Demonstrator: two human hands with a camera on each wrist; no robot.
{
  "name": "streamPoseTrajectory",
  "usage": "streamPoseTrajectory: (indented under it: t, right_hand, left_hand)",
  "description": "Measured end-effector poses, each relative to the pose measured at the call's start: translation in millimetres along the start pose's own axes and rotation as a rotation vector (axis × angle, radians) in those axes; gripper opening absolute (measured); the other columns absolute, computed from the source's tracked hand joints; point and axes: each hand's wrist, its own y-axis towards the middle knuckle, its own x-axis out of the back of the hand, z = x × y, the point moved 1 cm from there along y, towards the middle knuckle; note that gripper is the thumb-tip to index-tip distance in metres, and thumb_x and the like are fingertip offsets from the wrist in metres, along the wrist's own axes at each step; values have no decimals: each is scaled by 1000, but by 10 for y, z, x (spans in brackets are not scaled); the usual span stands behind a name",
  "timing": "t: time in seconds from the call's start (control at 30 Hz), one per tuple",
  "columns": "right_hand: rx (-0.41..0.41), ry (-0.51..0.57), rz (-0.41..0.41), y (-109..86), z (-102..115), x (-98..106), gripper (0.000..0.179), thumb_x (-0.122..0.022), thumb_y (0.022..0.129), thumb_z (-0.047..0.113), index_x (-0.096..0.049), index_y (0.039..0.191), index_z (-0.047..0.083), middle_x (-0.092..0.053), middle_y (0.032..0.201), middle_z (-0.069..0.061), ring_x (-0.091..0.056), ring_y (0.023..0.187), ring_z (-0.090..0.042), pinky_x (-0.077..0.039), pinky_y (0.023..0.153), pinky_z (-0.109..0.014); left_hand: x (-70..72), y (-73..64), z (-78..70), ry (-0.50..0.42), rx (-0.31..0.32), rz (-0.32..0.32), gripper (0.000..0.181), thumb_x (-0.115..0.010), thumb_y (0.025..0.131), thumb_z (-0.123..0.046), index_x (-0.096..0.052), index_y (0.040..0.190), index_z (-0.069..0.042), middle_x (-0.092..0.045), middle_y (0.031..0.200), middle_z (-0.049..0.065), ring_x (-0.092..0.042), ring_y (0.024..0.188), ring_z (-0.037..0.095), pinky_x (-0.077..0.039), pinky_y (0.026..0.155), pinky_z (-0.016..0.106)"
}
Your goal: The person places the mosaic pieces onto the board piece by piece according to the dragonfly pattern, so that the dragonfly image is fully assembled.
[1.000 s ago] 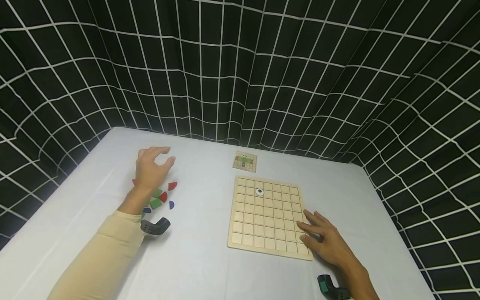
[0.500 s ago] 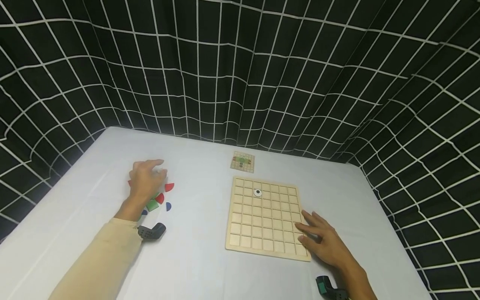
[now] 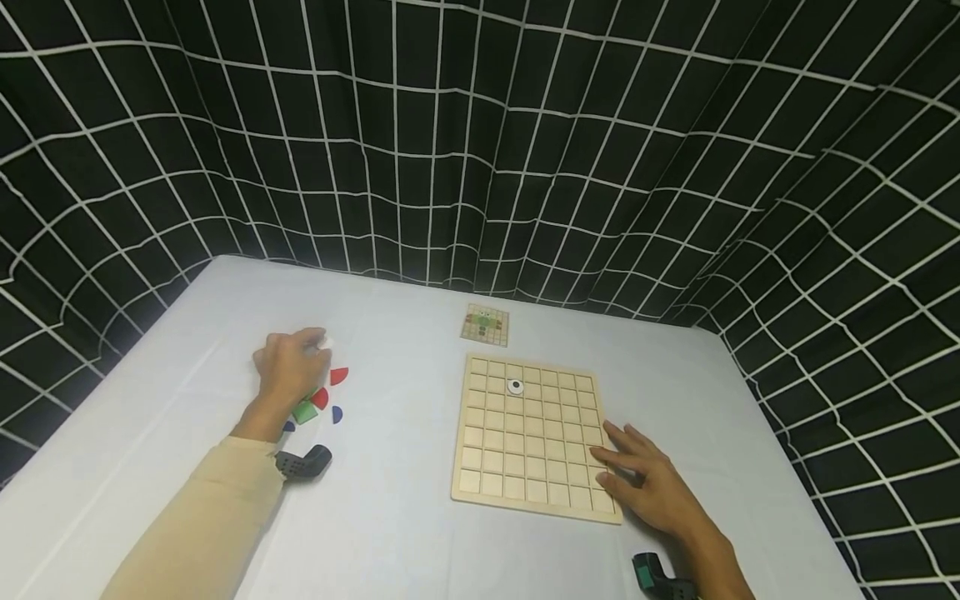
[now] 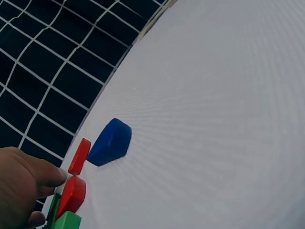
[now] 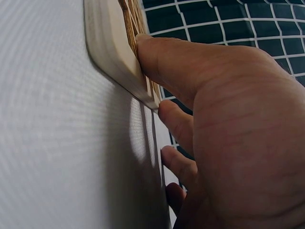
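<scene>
My left hand (image 3: 288, 367) is low over the left of the table, thumb and forefinger curled at a small white piece (image 3: 326, 342), pinching it at its edges. Around that hand lie red quarter-round pieces (image 3: 339, 376), a green block (image 3: 305, 412) and a blue half-round piece (image 3: 337, 414); some are hidden beneath it. In the left wrist view its thumb shows, but the white piece does not. My right hand (image 3: 651, 482) rests with fingers extended on the right edge of a wooden grid board (image 3: 536, 433), thumb on its rim. One round eye piece (image 3: 515, 387) sits on the board.
Behind the board lies a small picture card (image 3: 485, 324) with a green figure on a grid. A white cloth covers the table (image 3: 390, 417). Dark curtains (image 3: 420, 150) with white grid lines stand at the back and sides.
My left hand has come down and closed its thumb and forefinger on the small white piece. My right hand stays on the board's edge. The whole view has shifted slightly.
</scene>
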Motion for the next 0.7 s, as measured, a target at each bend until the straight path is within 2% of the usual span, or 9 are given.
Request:
streamPoseTrajectory:
  t: [0.2, 0.4, 0.57, 0.7]
  right_hand:
    - [-9, 3, 2, -6, 0, -4, 36, -72, 83, 38, -71, 115, 23, -45, 147, -6, -26, 139, -44, -19, 103, -71]
    - [-9, 5, 5, 0, 2, 7, 37, -71, 83, 39, -71, 115, 22, -44, 148, -7, -26, 139, -45, -19, 103, -71]
    - [-8, 7, 6, -11, 1, 7, 37, -71, 83, 39, -71, 115, 21, -45, 147, -7, -26, 139, -44, -19, 103, -72]
    - [-9, 11, 5, -14, 6, 6, 37, -71, 83, 39, -71, 115, 22, -44, 148, -7, -26, 139, -44, -18, 103, -72]
  left_hand:
    - [-32, -15, 14, 45, -67, -22, 39, -64, 87, -17, -62, 125, -10, -62, 108, 19, -43, 108, 37, -25, 85, 56]
    - [-51, -22, 1, 47, -131, -53, 34, -60, 92, -23, -64, 122, -9, -61, 107, 20, -47, 107, 37, -27, 84, 56]
    - [-50, -39, -16, 24, -133, -44, 32, -56, 94, -22, -64, 122, -8, -62, 107, 22, -52, 104, 38, -27, 85, 55]
    - [-42, -41, -17, 1, -123, -34, 31, -57, 93, -21, -65, 120, -7, -62, 110, 23, -51, 106, 38, -26, 86, 55]
